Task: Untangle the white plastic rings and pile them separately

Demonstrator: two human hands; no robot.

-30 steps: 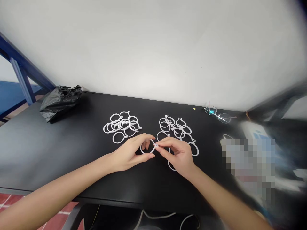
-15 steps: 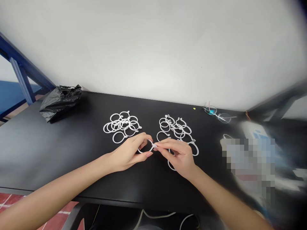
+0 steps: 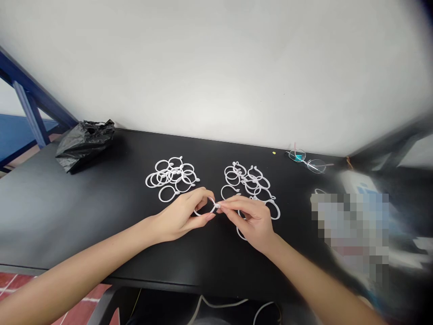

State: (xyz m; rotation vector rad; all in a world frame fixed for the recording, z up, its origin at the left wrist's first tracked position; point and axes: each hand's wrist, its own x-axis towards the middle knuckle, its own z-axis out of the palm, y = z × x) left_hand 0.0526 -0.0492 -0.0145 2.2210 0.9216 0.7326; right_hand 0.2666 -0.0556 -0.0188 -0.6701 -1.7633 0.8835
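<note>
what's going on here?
A person is working with bare hands at a black table. Their left hand and right hand hold a white plastic ring between them, the right fingertips pinching it. Two loose piles of similar rings lie on the table, one beyond the left hand and one beyond the right. A black plastic bag and a pair of glasses sit farther back.

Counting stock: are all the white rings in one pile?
No: a left pile and a right pile lie on the black table, and the left hand and right hand hold another ring.
</note>
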